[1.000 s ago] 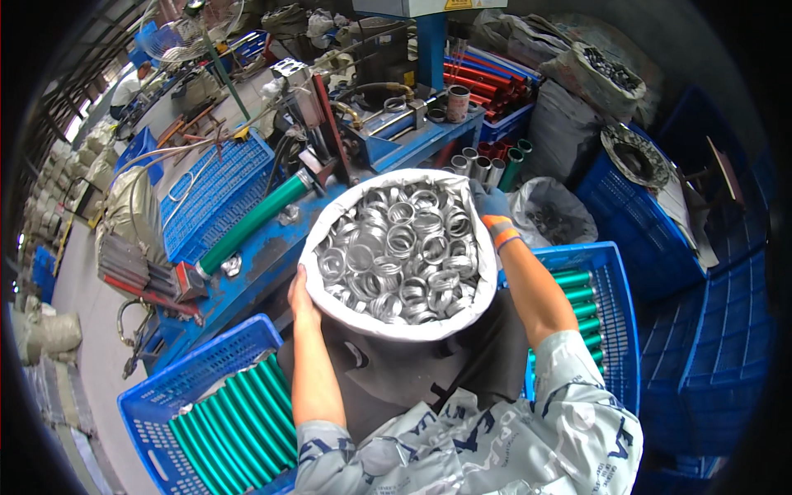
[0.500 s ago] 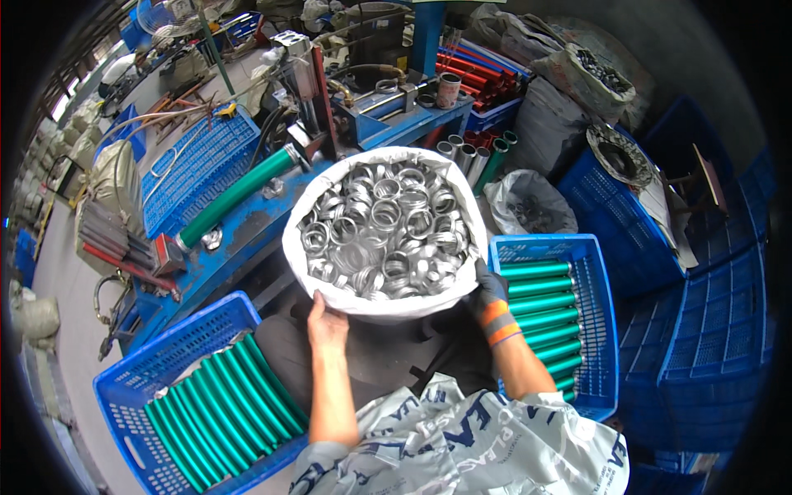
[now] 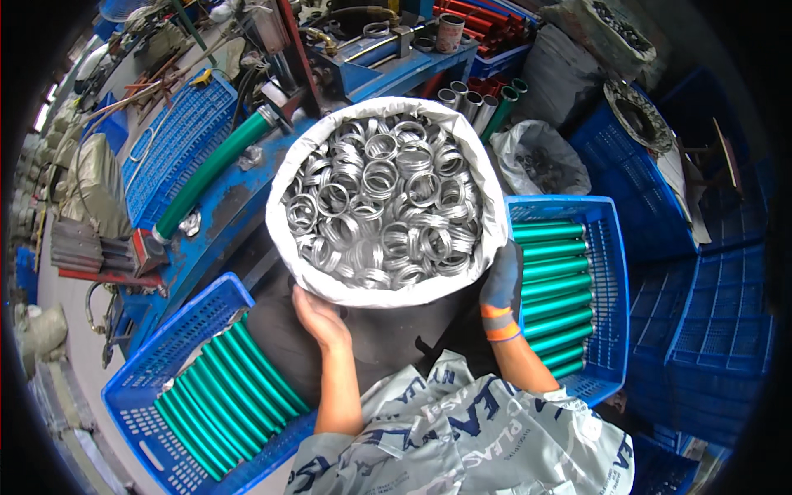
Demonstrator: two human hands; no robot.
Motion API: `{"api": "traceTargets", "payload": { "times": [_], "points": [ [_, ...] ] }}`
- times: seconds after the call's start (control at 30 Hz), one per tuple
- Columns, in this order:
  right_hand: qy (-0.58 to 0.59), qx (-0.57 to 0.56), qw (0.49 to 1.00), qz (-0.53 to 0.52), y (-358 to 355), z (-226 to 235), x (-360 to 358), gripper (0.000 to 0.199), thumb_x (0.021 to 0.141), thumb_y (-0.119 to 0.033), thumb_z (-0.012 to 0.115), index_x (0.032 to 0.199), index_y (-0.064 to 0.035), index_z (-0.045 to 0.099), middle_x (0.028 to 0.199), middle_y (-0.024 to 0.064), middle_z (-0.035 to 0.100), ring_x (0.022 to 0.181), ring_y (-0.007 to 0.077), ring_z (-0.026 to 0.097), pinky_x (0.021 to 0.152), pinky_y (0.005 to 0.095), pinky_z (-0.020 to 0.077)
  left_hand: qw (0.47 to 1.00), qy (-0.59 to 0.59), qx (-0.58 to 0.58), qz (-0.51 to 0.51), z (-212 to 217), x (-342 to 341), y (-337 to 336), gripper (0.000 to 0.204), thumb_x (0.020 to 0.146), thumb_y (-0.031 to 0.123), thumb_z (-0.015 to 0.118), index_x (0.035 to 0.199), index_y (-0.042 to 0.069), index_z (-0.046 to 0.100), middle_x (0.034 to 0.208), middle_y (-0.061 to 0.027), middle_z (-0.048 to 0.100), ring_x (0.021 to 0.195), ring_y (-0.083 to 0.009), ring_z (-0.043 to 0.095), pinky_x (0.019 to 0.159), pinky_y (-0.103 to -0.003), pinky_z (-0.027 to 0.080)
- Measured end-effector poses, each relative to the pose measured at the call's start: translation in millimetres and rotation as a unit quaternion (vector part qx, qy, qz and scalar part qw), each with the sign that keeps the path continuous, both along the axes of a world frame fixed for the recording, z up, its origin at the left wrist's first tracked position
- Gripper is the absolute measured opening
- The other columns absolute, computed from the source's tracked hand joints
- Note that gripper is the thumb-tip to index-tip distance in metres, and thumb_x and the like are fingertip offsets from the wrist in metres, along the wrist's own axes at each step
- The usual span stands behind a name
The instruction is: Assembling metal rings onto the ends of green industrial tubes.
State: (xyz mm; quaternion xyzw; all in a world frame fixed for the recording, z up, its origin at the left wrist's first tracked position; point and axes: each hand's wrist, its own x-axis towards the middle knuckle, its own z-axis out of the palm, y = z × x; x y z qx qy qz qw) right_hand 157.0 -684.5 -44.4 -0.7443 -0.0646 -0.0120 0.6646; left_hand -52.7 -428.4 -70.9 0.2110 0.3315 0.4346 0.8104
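Observation:
A white sack (image 3: 483, 186) full of several shiny metal rings (image 3: 384, 202) stands in front of me. My bare left hand (image 3: 318, 318) grips its near rim from below on the left. My right hand (image 3: 502, 285), in a dark blue glove with orange cuff, holds the rim's right side. Both forearms come up from the lower edge, over my patterned grey shirt.
A blue crate (image 3: 140, 412) of green tubes (image 3: 239, 384) sits at lower left, another blue crate (image 3: 606, 272) of green tubes (image 3: 553, 280) at right. A blue workbench (image 3: 223, 206) with a long green tube (image 3: 210, 169) lies behind. Stacked empty blue crates (image 3: 709, 313) and a grey bag (image 3: 540, 157) stand at right.
The sack has come nearer and lower in front of me. My hands slid from its sides down to the near rim.

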Motion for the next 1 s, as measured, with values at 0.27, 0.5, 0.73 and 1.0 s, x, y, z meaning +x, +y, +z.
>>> {"api": "traceTargets", "payload": {
  "times": [0.27,0.5,0.73,1.0],
  "points": [
    [-0.007,0.087,0.994,-0.061,89,22,-1,0.083,0.114,-0.044,0.055,0.178,0.0054,0.035,0.171,0.0255,0.053,0.16,0.0342,0.049,0.132,0.0446,0.0375,0.812,0.306,0.497,-0.014,-33,26,-36,0.171,0.072,0.071,0.104,0.182,-0.003,-0.004,0.188,-0.0344,0.008,0.176,-0.0467,0.012,0.142,-0.061,0.015],
    [-0.045,0.209,0.977,0.007,99,-2,2,0.084,0.108,-0.021,0.062,0.182,0.0003,0.028,0.17,0.0276,0.052,0.153,0.0316,0.056,0.123,0.0372,0.0465,0.844,0.314,0.434,0.003,-27,27,-32,0.162,0.075,0.056,0.108,0.181,-0.006,0.002,0.188,-0.0335,0.01,0.177,-0.0447,0.01,0.143,-0.06,0.011],
    [0.092,-0.546,0.833,0.01,60,41,-4,0.069,0.122,-0.024,0.06,0.184,-0.0143,0.031,0.164,0.0232,0.06,0.102,0.0396,0.079,0.078,0.0556,0.0644,0.824,0.383,0.415,-0.054,5,-26,-17,0.161,0.074,0.054,0.109,0.182,-0.004,0.004,0.188,-0.0329,0.016,0.176,-0.0438,0.018,0.143,-0.055,0.02],
    [-0.384,-0.366,0.809,0.254,73,91,-6,0.073,0.101,-0.016,0.086,0.167,-0.0011,0.058,0.17,0.0234,0.057,0.161,0.0434,0.05,0.133,0.0516,0.0391,0.794,0.465,0.348,0.18,-33,-224,88,0.085,0.105,0.033,0.086,0.17,-0.003,0.045,0.17,-0.0297,0.055,0.16,-0.0413,0.052,0.133,-0.05,0.04]
  ]
}}
